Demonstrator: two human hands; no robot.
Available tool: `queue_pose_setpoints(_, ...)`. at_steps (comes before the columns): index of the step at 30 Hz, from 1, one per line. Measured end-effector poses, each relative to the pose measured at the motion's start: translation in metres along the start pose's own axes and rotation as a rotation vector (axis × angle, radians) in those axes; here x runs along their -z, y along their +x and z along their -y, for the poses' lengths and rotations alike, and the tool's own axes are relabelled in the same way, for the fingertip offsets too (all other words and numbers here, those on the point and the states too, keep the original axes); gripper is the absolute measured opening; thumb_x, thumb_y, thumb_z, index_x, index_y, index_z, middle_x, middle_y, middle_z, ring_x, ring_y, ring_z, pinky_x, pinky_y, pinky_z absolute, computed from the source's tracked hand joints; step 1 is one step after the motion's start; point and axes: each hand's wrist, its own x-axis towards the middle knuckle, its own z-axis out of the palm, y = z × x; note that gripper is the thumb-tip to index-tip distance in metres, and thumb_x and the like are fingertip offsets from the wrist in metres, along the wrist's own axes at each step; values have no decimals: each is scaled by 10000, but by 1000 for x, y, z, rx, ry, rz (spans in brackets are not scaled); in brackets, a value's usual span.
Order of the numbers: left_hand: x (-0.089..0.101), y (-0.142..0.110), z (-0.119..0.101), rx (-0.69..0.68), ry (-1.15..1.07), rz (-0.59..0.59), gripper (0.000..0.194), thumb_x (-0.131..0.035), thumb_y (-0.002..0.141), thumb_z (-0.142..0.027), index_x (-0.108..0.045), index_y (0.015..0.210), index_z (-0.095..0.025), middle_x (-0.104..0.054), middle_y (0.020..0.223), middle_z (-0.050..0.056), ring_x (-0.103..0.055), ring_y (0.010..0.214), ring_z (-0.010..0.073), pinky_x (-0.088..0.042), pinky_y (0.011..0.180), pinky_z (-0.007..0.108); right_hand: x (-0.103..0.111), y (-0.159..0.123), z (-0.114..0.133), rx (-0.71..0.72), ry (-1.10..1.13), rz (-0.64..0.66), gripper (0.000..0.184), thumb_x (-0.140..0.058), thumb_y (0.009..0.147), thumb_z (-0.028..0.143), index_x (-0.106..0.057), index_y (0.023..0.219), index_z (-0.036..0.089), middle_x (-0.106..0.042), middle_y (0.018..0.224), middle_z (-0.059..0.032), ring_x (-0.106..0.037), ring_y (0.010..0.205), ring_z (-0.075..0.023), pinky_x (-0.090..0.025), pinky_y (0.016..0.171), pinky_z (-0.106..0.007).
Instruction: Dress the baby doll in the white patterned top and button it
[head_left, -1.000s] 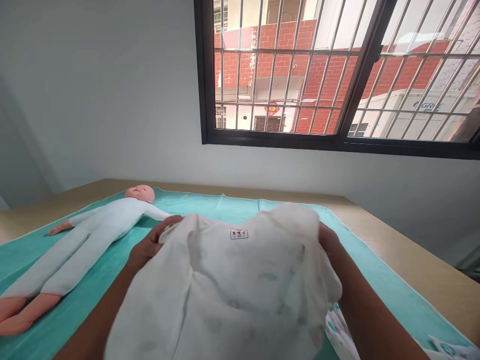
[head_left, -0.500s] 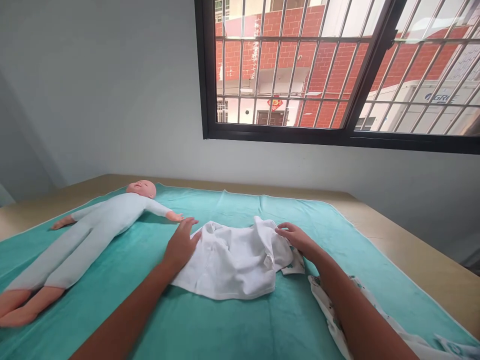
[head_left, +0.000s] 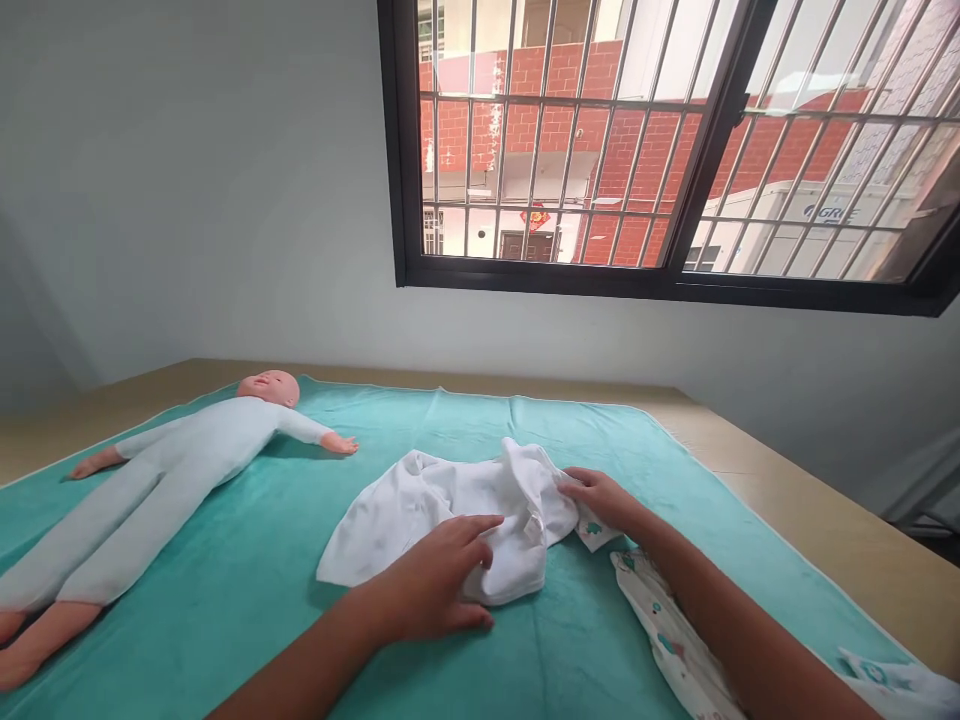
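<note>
Nearest, at lower right, a narrow white fabric garment with coloured printed motifs (head_left: pixel 667 640) lies partly hidden by the right forearm; a white piece of cloth with teal print (head_left: pixel 892 675) occupies the corner. The left hand (head_left: pixel 442 578), fingers and thumb spread apart and gripping nothing, overlaps the near edge of a crumpled white fabric garment (head_left: pixel 465 490); contact cannot be determined. This garment lies in the middle of a turquoise plush cloth (head_left: pixel 600 640). The right hand (head_left: pixel 600 497) is at its right side, fingers bent against the fabric; whether they pinch it cannot be told. A printed portion shows just below that hand. To the left, a bald doll in a white fabric body suit (head_left: pixel 180 465) lies on its back, arms outspread. Beyond the cloth extend the pale wooden counter (head_left: pixel 757 500), the grey wall (head_left: pixel 187 200) and a black-framed window (head_left: pixel 540 275) with metal bars (head_left: pixel 562 101).
</note>
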Motion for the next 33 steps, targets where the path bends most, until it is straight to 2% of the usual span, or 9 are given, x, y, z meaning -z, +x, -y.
queue_pose_setpoints(3, -1, 1, 5, -55, 118, -20, 131, -687, 787, -244, -586, 860, -205, -497, 1413, 82, -458, 1277, 285, -383, 1036, 457, -14, -19, -3, 148, -241, -403, 339, -498, 857, 500, -665, 983, 233, -666, 1087, -73, -614, 964, -256, -454, 840, -366)
queue_pose_setpoints(5, -2, 1, 5, -86, 184, -48, 58, -622, 812, -181, -578, 845, -198, -540, 1354, 78, -493, 1223, 275, -387, 1008, 448, -24, -34, 1, 180, -379, -502, 352, -450, 888, 547, -640, 907, 251, -658, 1019, -92, -614, 894, -260, -445, 737, -358)
queue_pose_setpoints(11, -1, 4, -7, -50, 159, -109, 33, -571, 808, -167, -557, 803, -197, -609, 972, 52, -524, 817, 178, -408, 713, 316, -37, -50, 10, -86, -642, -320, 395, -551, 792, 642, -542, 721, 254, -628, 659, -68, -548, 555, -225, -277, 535, -309)
queue_pose_setpoints(15, -4, 5, -12, -32, 110, -110, 72, -513, 874, -214, -513, 803, -201, -573, 820, 35, -476, 719, 163, -343, 637, 295, -34, -46, 11, -56, -677, -269, 295, -593, 788, 490, -518, 649, 241, -615, 628, -35, -496, 543, -182, -243, 517, -290)
queue_pose_setpoints(18, -7, 4, -14, -17, 112, -94, 137, -450, 928, -256, -499, 813, -203, -553, 753, 22, -459, 691, 161, -321, 628, 292, -28, -46, 18, 4, -494, -215, 296, -585, 778, 384, -439, 583, 217, -540, 578, -8, -470, 553, -158, -283, 504, -277)
queue_pose_setpoints(21, -6, 2, -14, 34, 67, -53, 167, -448, 937, -292, -518, 814, -202, -568, 743, 9, -465, 662, 146, -313, 610, 277, -13, -51, 27, -51, -78, -76, 271, -578, 789, 388, -439, 632, 215, -530, 633, 5, -528, 591, -157, -412, 525, -274)
queue_pose_setpoints(25, 1, -1, -15, 158, -134, 10, 143, -503, 914, -317, -593, 882, -210, -599, 719, -19, -499, 627, 117, -336, 591, 241, 21, -63, 33, -111, 235, 172, 242, -624, 784, 399, -519, 704, 197, -596, 725, -15, -603, 651, -169, -497, 605, -294)
queue_pose_setpoints(31, 7, -1, -25, 341, -668, 240, 211, -582, 860, -363, -677, 959, -202, -589, 645, -21, -498, 544, 105, -374, 509, 208, 56, -79, 32, -210, 115, 567, 253, -692, 755, 412, -685, 868, 185, -691, 806, -52, -635, 691, -184, -464, 612, -264)
queue_pose_setpoints(33, 13, 0, -17, 394, -843, 111, 262, -562, 871, -401, -668, 948, -175, -562, 604, -20, -458, 490, 97, -367, 479, 212, 59, -79, 27, -216, 84, 612, 291, -682, 760, 461, -687, 803, 173, -692, 761, -61, -619, 656, -179, -440, 589, -266)
